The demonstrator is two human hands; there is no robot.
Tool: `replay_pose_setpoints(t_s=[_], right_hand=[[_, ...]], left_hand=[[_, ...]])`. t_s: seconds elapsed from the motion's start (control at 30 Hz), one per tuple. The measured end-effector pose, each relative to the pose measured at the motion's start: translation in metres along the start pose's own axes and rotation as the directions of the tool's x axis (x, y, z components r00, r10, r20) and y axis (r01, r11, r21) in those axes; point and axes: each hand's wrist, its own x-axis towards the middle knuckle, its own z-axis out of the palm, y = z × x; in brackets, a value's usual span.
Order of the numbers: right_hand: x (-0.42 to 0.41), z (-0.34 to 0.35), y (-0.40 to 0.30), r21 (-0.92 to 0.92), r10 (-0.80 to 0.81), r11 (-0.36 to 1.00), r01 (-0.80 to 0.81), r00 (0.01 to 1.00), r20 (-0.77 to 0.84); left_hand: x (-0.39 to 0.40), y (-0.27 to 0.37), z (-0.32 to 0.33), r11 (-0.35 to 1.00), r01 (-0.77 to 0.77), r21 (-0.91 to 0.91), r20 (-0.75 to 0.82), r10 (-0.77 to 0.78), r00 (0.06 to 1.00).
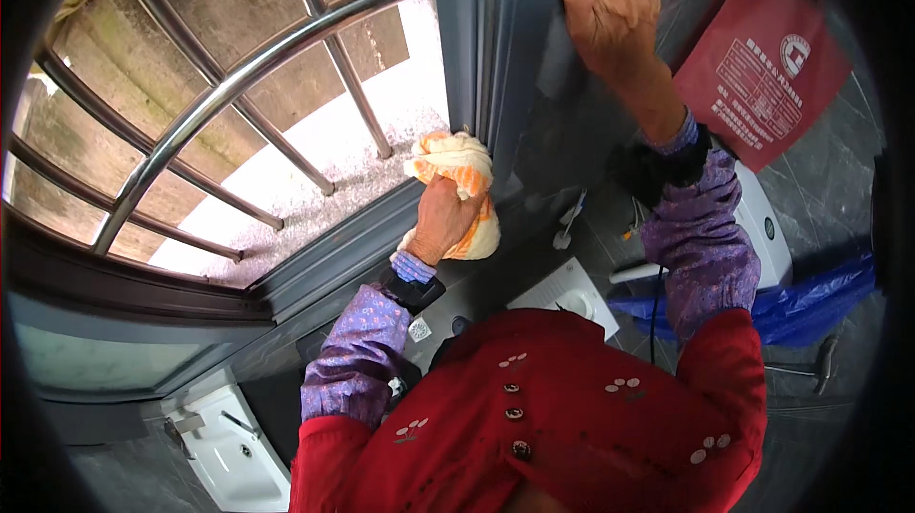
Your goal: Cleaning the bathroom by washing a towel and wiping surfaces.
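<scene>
A bunched cream-and-orange cloth (pixel 468 155) is gripped in my left hand (pixel 442 218). It presses into the lower corner of the grey metal window frame (pixel 468 48), where the side upright meets the bottom track (pixel 336 248). My right hand (pixel 618 19) is raised at the top, against the dark surface beside the frame. Its thumb stands apart from the fingers, nothing shows in it, and some fingertips are cut off by the picture's edge. Purple patterned sleeve covers and dark wrist bands cover both forearms.
Curved steel bars (pixel 236 80) stand outside the window opening. Below are a white washbasin (pixel 239 470), a squat toilet (pixel 579 284) and a floor drain (pixel 419 329). At right, a red bag with writing (pixel 750 98) hangs near a white appliance (pixel 761 227) and blue plastic sheeting (pixel 808 305).
</scene>
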Motion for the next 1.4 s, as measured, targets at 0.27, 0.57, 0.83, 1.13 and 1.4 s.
replay_pose_setpoints(t_s=[0.27,0.57,0.83,1.13,1.4], right_hand=[[-0.019,-0.065,-0.003,0.112,0.280,0.947,-0.301,0.944,0.175],[-0.115,-0.098,-0.029,0.198,0.503,0.774,-0.602,0.773,0.387],[-0.221,-0.151,-0.076,-0.007,0.533,0.485,-0.874,0.290,0.795],[-0.207,-0.178,-0.101,0.276,0.260,-0.815,-0.509,0.106,0.960],[-0.232,-0.153,-0.116,0.373,0.503,-0.582,-0.723,0.041,0.863]], left_hand=[[0.018,0.083,-0.124,0.821,-0.095,-0.562,-0.358,-0.138,0.924],[0.072,0.119,-0.045,0.683,-0.554,0.476,-0.360,0.727,0.585],[-0.005,0.070,-0.006,0.833,-0.466,0.298,-0.282,0.543,0.791],[0.006,0.196,0.016,0.259,-0.160,-0.953,-0.137,0.106,0.985],[0.013,0.142,0.070,0.403,0.067,-0.913,0.187,0.266,0.946]])
